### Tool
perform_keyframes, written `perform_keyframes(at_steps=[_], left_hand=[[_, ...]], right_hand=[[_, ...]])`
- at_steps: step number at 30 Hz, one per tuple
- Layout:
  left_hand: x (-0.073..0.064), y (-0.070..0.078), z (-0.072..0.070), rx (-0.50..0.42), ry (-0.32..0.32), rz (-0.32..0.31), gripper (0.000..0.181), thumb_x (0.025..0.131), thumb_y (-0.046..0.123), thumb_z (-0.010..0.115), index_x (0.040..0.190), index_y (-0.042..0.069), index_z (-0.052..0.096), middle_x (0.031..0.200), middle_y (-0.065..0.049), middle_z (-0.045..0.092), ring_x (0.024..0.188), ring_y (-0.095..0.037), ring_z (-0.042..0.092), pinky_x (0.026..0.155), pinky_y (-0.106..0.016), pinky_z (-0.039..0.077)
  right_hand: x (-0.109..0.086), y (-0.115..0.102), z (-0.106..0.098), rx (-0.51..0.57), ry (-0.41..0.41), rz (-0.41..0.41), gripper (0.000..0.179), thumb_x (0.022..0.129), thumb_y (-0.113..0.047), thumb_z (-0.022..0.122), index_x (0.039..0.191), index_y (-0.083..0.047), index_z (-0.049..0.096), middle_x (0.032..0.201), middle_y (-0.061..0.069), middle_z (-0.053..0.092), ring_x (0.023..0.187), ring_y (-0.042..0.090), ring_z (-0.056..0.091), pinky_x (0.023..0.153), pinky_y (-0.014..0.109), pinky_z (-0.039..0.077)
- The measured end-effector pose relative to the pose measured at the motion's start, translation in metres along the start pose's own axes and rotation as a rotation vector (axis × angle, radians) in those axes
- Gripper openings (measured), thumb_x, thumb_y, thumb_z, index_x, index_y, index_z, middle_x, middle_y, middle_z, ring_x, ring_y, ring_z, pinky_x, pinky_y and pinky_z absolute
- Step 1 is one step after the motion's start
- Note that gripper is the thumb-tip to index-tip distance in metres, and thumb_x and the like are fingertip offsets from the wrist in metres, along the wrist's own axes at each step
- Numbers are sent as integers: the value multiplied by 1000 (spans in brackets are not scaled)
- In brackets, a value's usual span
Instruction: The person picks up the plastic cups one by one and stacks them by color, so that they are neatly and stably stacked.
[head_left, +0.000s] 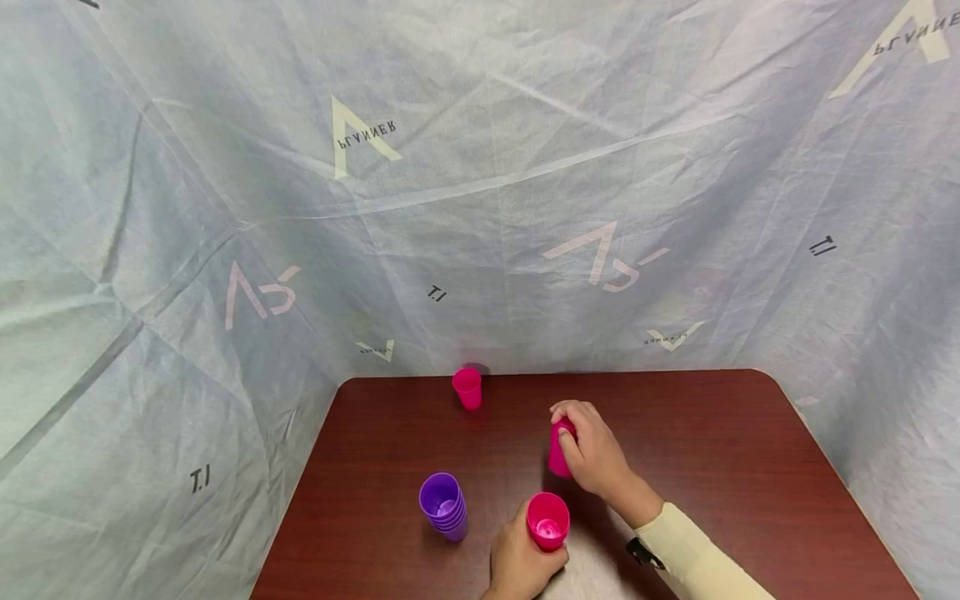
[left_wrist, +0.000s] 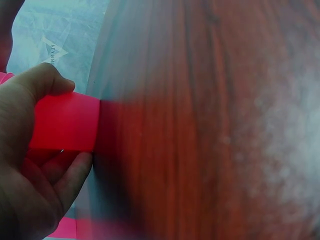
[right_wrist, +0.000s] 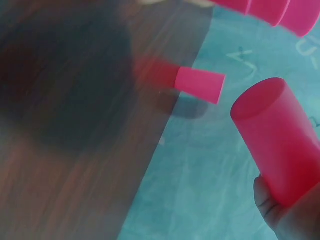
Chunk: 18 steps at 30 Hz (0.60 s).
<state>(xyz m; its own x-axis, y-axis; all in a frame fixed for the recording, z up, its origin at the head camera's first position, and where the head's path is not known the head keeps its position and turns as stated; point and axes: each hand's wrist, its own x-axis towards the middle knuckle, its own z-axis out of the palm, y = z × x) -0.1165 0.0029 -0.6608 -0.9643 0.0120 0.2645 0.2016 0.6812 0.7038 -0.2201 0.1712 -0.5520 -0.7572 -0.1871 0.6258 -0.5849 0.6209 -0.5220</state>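
Near the front of the table, my left hand [head_left: 517,562] grips a stack of pink cups [head_left: 547,533], mouth up; several nested rims show at the top of the right wrist view. In the left wrist view, thumb and fingers wrap the lower part of the stack [left_wrist: 67,122]. Beyond it and to the right, my right hand [head_left: 598,457] holds a single pink cup [head_left: 558,456], gripping its upper part from above. In the right wrist view one round end of this cup [right_wrist: 280,145] tilts toward the table.
Another pink cup [head_left: 468,392] stands mouth up near the table's back edge. To the left of my left hand is a stack of several purple cups [head_left: 453,525]. Grey printed cloth [head_left: 480,250] hangs behind and beside the dark reddish wooden table [head_left: 690,442].
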Motion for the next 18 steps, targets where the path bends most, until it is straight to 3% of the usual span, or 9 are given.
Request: perform_keyframes(at_steps=[18], left_hand=[[1, 1, -1, -17, -16, 2, 64, 60, 33, 93, 118, 29, 66, 92, 16, 76, 80, -5, 71, 64, -29, 51]], right_hand=[[-12, -23, 3, 111, -31, -41, 20, 89, 2, 59, 102, -13, 60, 119, 8, 73, 115, 21, 63, 95, 31, 51]])
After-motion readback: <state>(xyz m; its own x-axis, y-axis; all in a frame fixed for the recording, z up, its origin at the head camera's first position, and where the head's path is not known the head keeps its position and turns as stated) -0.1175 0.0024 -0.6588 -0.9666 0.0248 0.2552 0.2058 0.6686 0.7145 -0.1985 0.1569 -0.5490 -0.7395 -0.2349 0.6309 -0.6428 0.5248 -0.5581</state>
